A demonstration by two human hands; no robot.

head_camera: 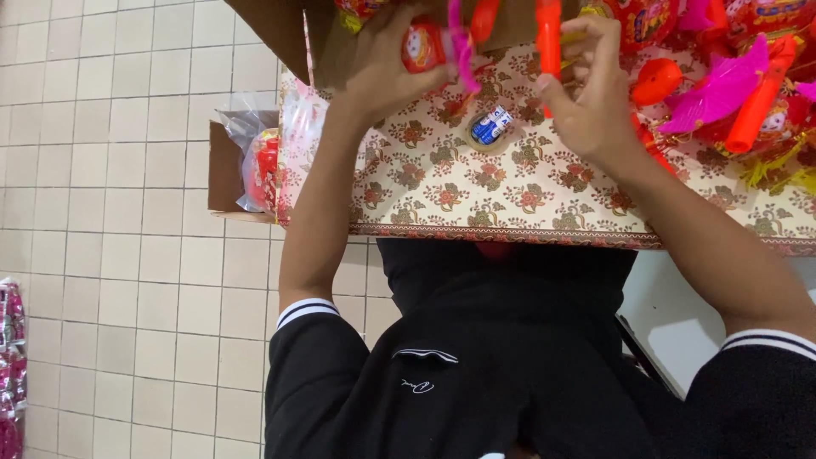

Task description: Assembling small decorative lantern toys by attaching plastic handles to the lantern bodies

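My black top [476, 374] with white-striped cuffs fills the near frame, forearms running up from it. Left hand [387, 68] curls shut around a red round toy [422, 47] with a pink ribbon [463, 51] draped over the fingers. Right hand [586, 93] pinches an orange plastic stick [549, 38] between thumb and fingertips, just right of the left grip, the two nearly touching. Below both grips: table [527, 195] under a floral patterned cloth, bare stretch between hands and the near trimmed edge, a small tape roll [490, 127] lying there. Right of my right hand: a crowded heap of toys [731, 93], red, orange and pink plastic with yellow fringe, no free room. Left of my left hand: cardboard box [223, 170] off the table edge, holding plastic-bagged red goods [263, 166]. Beyond that, open tiled floor [110, 212]. Top of frame cuts off the toy, the stick and a brown cardboard flap [280, 30]. Toy's shape is partly hidden by fingers. Pink foil packs [10, 357] sit at far left, cropped.
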